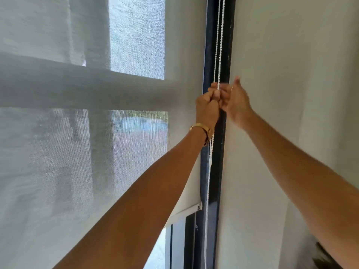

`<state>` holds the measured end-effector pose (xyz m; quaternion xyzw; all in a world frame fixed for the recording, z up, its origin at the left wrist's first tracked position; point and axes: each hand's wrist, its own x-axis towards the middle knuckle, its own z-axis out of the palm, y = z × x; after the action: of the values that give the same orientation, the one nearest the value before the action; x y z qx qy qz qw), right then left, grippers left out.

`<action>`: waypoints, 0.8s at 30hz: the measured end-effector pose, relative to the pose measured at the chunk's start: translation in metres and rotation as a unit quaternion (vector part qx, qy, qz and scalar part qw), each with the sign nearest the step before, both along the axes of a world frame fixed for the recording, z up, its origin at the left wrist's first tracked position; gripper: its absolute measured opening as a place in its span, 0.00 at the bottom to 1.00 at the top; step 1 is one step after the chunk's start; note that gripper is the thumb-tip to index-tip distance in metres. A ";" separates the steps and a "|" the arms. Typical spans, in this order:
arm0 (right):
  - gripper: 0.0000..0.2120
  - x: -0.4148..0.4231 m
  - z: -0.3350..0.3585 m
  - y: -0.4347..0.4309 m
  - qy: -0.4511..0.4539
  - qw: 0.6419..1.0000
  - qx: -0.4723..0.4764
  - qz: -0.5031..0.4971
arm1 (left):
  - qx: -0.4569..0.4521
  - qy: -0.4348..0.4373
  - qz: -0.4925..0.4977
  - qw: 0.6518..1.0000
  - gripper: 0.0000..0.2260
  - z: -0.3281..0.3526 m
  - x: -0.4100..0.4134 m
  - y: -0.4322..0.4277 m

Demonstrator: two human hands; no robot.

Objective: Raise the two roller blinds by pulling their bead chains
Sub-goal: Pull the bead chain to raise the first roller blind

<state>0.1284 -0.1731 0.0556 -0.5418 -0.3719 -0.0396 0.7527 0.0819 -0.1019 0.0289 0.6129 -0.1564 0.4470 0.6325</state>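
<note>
A white bead chain (219, 45) hangs as two strands down the dark window frame (208, 55), between the blind and the wall. My left hand (206, 107), with a gold bracelet on the wrist, is shut in a fist on the chain at about mid-height. My right hand (236, 100) is just right of it, fingers spread and blurred, touching or nearly touching the chain. The translucent grey roller blind (77, 152) covers the window on the left. Its white bottom bar (186, 211) hangs low, with bare glass below it. A second blind is not clearly seen.
A plain pale wall (291, 94) fills the right side. Through the blind I see window bars and an outdoor scene. The lower chain strand (206, 210) runs down along the frame. A dark blurred object (326, 257) sits at the bottom right.
</note>
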 end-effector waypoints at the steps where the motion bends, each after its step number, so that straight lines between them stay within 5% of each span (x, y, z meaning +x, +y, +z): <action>1: 0.31 -0.001 0.018 -0.001 -0.013 1.000 0.002 0.001 | -0.004 0.007 -0.019 1.000 0.15 -0.010 0.000 0.000; 9: 0.24 -0.017 0.087 0.004 -0.050 0.998 -0.030 -0.018 | 0.065 0.063 -0.001 0.996 0.14 -0.104 0.012 -0.001; 16: 0.15 -0.020 0.075 0.013 -0.031 0.993 -0.006 -0.111 | 0.117 0.154 0.031 0.981 0.19 -0.193 0.010 0.008; 24: 0.15 -0.025 0.026 0.020 -0.107 0.982 0.047 -0.150 | 0.252 0.287 -0.042 0.923 0.09 -0.171 0.017 0.036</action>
<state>0.1032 -0.1530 0.0814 -0.5480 -0.3625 -0.2272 0.7188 0.0989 -0.0661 -0.1420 0.8471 -0.1012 0.1708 0.4930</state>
